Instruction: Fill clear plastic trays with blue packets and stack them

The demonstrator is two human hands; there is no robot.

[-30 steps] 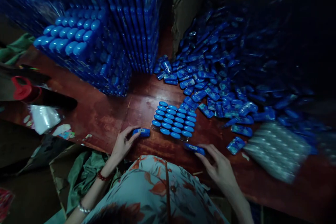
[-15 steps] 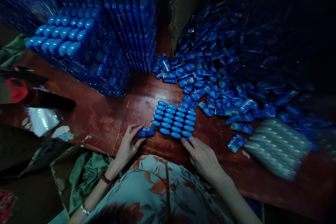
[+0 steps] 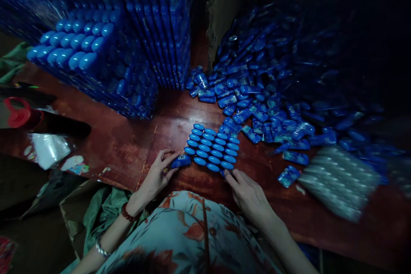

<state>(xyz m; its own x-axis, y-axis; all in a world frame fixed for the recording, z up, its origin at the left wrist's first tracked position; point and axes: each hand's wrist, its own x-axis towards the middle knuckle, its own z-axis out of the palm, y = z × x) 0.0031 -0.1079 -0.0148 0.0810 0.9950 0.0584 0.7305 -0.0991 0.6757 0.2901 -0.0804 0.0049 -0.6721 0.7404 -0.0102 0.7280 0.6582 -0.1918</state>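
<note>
Between the thumb and fingers of my left hand (image 3: 159, 172) is a small blue bottle (image 3: 180, 162) with a printed label, held on its side just left of the block. The block of blue bottles (image 3: 210, 147) stands in close rows, smooth oval ends facing up. At its near right corner, my right hand (image 3: 244, 186) is closed with its fingertips on another blue bottle (image 3: 222, 173), of which only a bit shows. The rest of that bottle is hidden by my fingers and the block.
Loose blue bottles (image 3: 257, 102) spread in a heap at the right. A clear moulded plastic tray (image 3: 340, 182) lies near the right edge. Packed stacks of bottles (image 3: 128, 81) rise at the back left. A dark flask with a red lid (image 3: 24, 113) lies at the far left.
My left hand has moved slightly right, tilting its bottle and bringing it closer to the block. My right hand has barely moved at the near corner.
</note>
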